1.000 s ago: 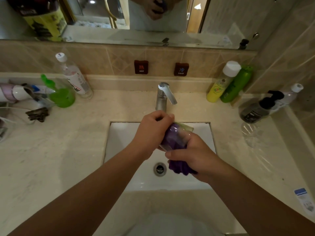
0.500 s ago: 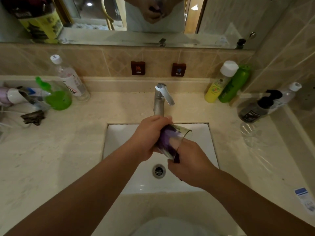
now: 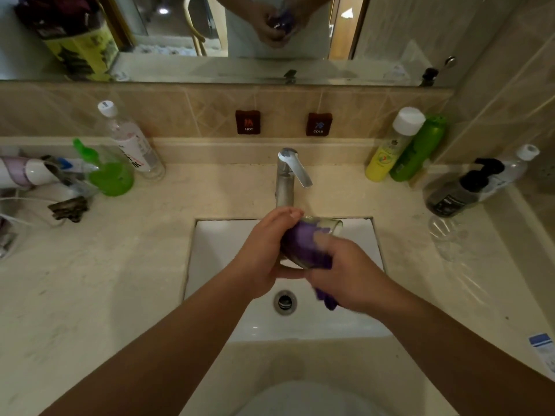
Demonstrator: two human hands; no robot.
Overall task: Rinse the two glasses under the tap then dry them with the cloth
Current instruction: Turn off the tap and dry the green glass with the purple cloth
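While my left hand (image 3: 264, 250) wrapped tight around the clear, smooth glass (image 3: 312, 244) tilted above the white basin (image 3: 222, 253), my right hand (image 3: 345, 274) clenched the soft purple cloth (image 3: 306, 238) stuffed inside it.

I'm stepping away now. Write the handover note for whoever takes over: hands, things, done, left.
Left hand: grips the glass, tilted on its side over the sink.
Right hand: works the purple cloth stuffed into that glass.
Second glass: stands on the counter, right of the sink, below the black pump bottle.
Tap: no water visible.
Done: held glass is mid-drying.
Left: finish it; whether the second glass is rinsed or dried is unclear.
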